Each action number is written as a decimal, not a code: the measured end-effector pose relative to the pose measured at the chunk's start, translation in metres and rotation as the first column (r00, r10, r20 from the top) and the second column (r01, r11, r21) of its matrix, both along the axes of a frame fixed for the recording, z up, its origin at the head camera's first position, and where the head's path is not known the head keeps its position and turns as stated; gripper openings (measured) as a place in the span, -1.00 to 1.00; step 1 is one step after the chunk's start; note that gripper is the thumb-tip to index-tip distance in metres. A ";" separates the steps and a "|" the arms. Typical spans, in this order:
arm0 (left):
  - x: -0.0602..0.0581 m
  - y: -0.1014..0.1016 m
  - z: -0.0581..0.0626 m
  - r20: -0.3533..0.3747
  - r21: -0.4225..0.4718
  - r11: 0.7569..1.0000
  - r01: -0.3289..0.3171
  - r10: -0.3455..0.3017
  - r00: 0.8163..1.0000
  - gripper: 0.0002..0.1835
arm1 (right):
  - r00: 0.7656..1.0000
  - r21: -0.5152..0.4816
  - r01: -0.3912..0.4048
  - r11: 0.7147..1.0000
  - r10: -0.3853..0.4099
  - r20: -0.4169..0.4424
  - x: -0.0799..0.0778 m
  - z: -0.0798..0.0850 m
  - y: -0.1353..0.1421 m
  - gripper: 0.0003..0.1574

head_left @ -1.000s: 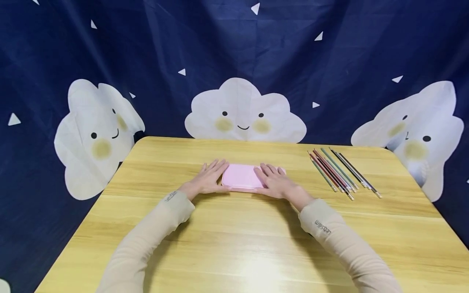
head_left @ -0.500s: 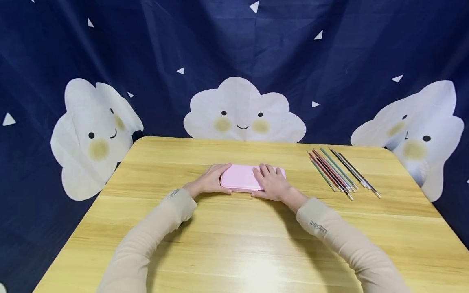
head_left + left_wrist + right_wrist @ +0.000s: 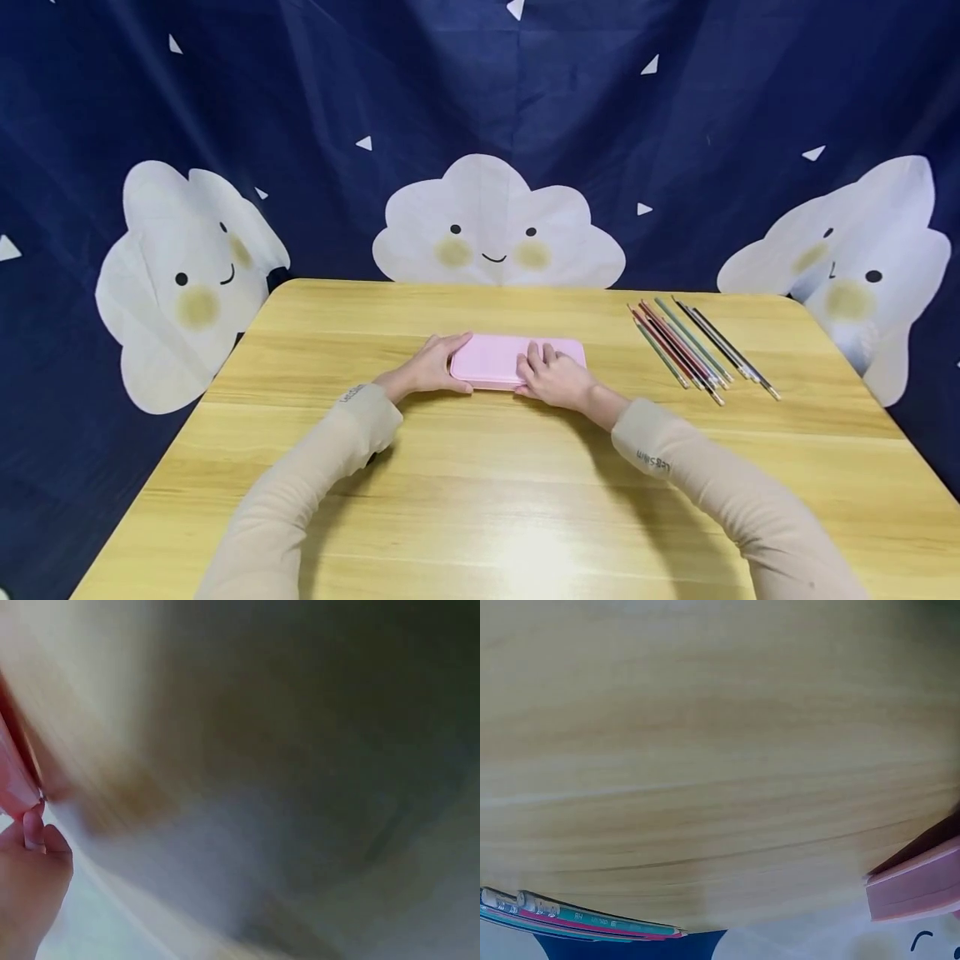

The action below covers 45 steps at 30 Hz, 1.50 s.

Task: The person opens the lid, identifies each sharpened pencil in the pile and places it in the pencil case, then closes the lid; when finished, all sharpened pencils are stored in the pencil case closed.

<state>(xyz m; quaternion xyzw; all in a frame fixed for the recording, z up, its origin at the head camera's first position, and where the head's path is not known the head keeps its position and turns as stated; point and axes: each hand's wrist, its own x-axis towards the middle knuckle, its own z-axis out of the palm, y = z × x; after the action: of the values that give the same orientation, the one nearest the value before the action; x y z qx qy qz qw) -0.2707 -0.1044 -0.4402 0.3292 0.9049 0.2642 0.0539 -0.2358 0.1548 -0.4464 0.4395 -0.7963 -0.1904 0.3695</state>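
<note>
A pink, flat, rectangular pencil case [image 3: 491, 358] lies with its lid down on the table, in the middle of the head view. At its left end, my left hand [image 3: 431, 367] grips it, thumb along the near side and fingers round the far corner. My right hand [image 3: 555, 379] is on the right part, fingers curled over the lid and thumb at the near edge. In the left wrist view a corner of the case [image 3: 15, 776] shows at the left hand's fingertips [image 3: 33, 825]. The right wrist view shows only the end of the case [image 3: 911, 892].
Several pencils [image 3: 682, 350] lie loosely side by side to the right of the case, eraser ends towards me. The wooden table [image 3: 480, 467] reaches back to a dark blue curtain [image 3: 480, 83] printed with smiling clouds.
My left hand's fingers have gone from lying flat beside the case to gripping its end. My right hand's fingers have drawn back and curled on the lid. The case has stayed nearly in place.
</note>
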 end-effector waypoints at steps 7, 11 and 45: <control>-0.002 0.001 0.003 0.028 -0.013 1.000 -0.015 0.016 0.999 0.04 | 0.991 -0.043 -0.091 0.995 0.087 -0.100 -0.003 -0.004 0.000 -0.33; -0.001 0.000 0.003 0.023 -0.027 0.999 -0.019 0.020 1.000 0.04 | 0.991 -0.037 -0.088 0.995 0.084 -0.100 -0.002 -0.003 -0.001 -0.35; -0.014 -0.001 0.019 0.311 0.034 0.997 -0.064 0.050 0.949 -0.06 | 0.993 -0.195 -0.116 0.974 0.106 -0.059 -0.008 0.002 -0.005 -0.36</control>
<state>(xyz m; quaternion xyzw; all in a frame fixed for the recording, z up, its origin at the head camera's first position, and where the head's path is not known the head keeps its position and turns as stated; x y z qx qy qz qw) -0.2850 -0.1056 -0.4209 0.2584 0.8884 0.3338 0.1805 -0.2435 0.1499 -0.4445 0.4394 -0.7764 -0.0997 0.4407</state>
